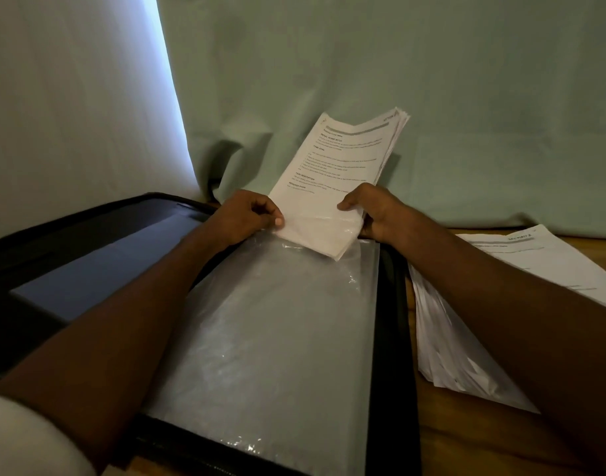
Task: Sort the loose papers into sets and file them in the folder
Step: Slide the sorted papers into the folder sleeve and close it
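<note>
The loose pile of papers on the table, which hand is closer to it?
Right. The right hand holds the paper set just left of the pile; the left hand pinches the sleeve farther away.

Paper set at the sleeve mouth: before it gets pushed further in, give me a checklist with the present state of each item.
1. Left hand pinches the clear sleeve at its top edge: ok.
2. Right hand grips the paper set: ok.
3. Lower end of the set inside the sleeve mouth: ok, only the bottom part is in.
4. Set square with the sleeve: not ok, it sits tilted, with its top leaning right.
5. Folder lies open under the sleeve: ok.
6. Sleeve empty below the set: cannot tell.
7. Remaining papers are apart, right of the folder: ok.
</note>
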A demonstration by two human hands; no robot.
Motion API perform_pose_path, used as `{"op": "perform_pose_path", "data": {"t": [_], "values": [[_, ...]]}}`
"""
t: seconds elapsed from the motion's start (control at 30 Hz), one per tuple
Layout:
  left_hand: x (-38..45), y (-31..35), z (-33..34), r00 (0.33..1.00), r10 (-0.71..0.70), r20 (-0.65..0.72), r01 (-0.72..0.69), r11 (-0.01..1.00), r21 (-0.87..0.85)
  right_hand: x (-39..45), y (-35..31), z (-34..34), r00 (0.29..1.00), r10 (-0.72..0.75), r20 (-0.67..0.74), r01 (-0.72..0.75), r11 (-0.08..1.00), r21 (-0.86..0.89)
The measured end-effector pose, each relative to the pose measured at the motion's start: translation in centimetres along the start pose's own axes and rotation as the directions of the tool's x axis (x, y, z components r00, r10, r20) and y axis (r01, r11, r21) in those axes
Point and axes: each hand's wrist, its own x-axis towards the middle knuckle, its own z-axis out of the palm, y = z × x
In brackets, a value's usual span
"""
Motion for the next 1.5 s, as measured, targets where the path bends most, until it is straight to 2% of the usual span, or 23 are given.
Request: {"op": "perform_pose_path", "data": {"t": [0.1,0.23,0.4,0.6,0.73,0.83,1.03,1.2,1.37,1.5], "values": [[0.1,-0.3,-0.1,1.0,-0.009,-0.005,0.009,0.995,0.104,-0.1,-0.3,-0.4,1.0,0.009,0.017,-0.008,0.999,-0.037],[0.1,-1.1,-1.0,0.998,-0.023,0.065,0.007,0.971,0.24,-0.6,-0.8,-0.8,1.0,-0.016,-0.024,0.015,1.0,-0.026],[0.3,-1.4,-0.7,0.998,-0.014,-0.056,0.03,0.955,0.295,-0.5,-0.7,-0.7,0.996,-0.056,-0.073,0.051,0.997,-0.061],[0.4,-1.6,-0.3,0.995,-0.017,-0.099,0.044,0.958,0.285,-0.1,-0.8,-0.5,0.984,-0.127,-0.122,0.117,0.99,-0.079],[0.4,-1.9,-0.4,0.999,-0.003,-0.04,0.015,0.955,0.296,-0.6,-0.4,-0.6,0.992,-0.061,-0.112,0.061,0.998,-0.009],[0.1,-1.8,-0.7,0.999,0.043,0.027,-0.05,0.935,0.352,-0.5,-0.5,-0.8,0.986,-0.075,-0.146,0.075,0.997,-0.007],[0.2,-2.1,-1.3,1.0,-0.008,-0.009,0.011,0.919,0.394,-0.8,-0.9,-0.4,0.983,-0.063,-0.173,0.066,0.998,0.013],[-0.3,-1.2,-1.1,0.996,0.065,0.055,-0.081,0.92,0.382,0.2,-0.2,-0.8,0.987,-0.07,-0.144,0.072,0.997,0.01],[-0.3,-1.0,-1.1,0.991,0.074,0.107,-0.105,0.942,0.319,0.6,-0.1,-1.7,0.989,-0.056,-0.138,0.06,0.998,0.024],[-0.1,-1.0,-1.0,0.996,0.068,0.063,-0.086,0.932,0.352,0.5,-0.4,-1.6,0.994,-0.046,-0.1,0.047,0.999,0.012]]}}
